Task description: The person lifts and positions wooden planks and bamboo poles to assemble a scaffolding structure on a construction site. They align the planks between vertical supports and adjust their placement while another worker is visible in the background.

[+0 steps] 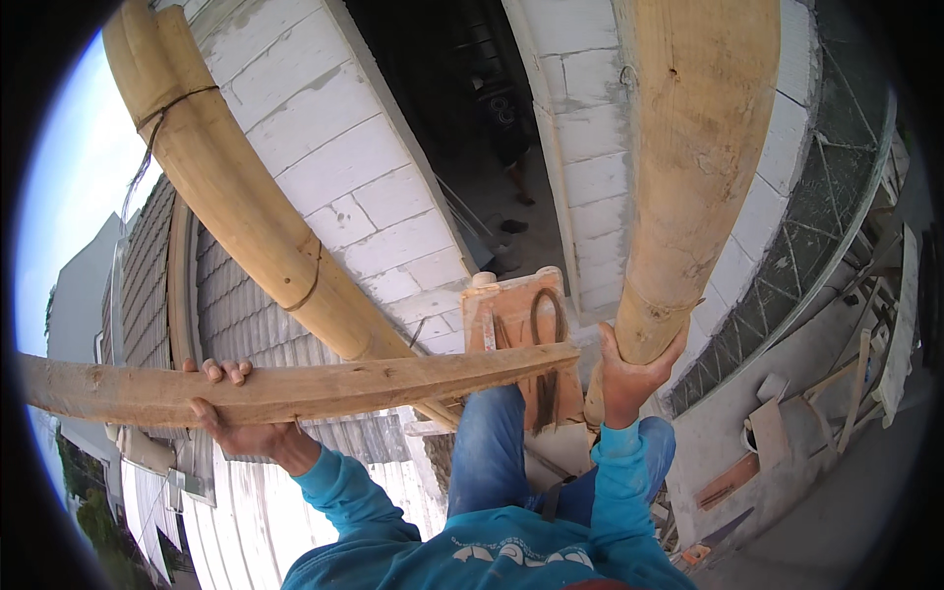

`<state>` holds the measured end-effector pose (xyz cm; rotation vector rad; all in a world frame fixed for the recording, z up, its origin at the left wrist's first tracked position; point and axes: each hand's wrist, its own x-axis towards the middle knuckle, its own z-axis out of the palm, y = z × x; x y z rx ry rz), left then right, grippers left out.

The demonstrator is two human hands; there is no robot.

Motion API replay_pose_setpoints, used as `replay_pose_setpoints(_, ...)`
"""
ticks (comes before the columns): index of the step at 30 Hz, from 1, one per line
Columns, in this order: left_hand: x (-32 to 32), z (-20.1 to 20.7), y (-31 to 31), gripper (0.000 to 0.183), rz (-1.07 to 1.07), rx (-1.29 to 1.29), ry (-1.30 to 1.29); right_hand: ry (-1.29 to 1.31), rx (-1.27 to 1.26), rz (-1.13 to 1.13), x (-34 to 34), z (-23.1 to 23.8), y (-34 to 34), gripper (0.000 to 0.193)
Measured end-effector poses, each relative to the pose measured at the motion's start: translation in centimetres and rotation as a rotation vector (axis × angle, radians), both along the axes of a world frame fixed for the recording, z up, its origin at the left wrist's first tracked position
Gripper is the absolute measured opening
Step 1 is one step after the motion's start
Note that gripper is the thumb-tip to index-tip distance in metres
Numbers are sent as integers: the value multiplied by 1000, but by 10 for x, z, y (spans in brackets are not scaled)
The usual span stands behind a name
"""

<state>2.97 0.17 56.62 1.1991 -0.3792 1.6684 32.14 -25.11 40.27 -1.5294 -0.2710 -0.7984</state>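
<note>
My left hand (241, 433) is closed round a long squared wooden beam (413, 383), its fingertips over the top edge and its thumb on the near face. The beam reaches from the far left across my front to just short of my right hand. My right hand (627, 385) grips the lower part of a thick bamboo pole (700, 138), its thumb and fingers on opposite sides. A second bamboo pole (236, 187), bound with dark wire, slants down from the upper left and passes behind the beam. Beyond my knees is a reddish wooden tray (482, 324) holding tools and a dark loop.
A white block wall (344, 147) with a dark doorway stands ahead; a person (506, 128) is inside. Tiled and corrugated roofing (261, 295) lies to the left. At the lower right are a handsaw (723, 539) and timber scraps (728, 480) far below.
</note>
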Motion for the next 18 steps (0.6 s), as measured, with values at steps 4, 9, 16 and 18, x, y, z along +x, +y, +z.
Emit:
replay_pose_setpoints(4, 17, 1, -5, 53, -16, 26, 26, 13, 10, -3, -1, -4, 1, 105)
replay_pose_setpoints(9, 27, -7, -3, 57, -41, 59, 91, 11, 14, 7, 0, -3, 3, 103)
replay_pose_setpoints(16, 48, -3, -20, 59, -29, 37, 100, -4, 6, 16, 2, -7, 0, 100)
replay_pose_setpoints(18, 50, -2, -23, 59, -3, 26, 111, 0, 40, 37, 2, -10, 1, 98)
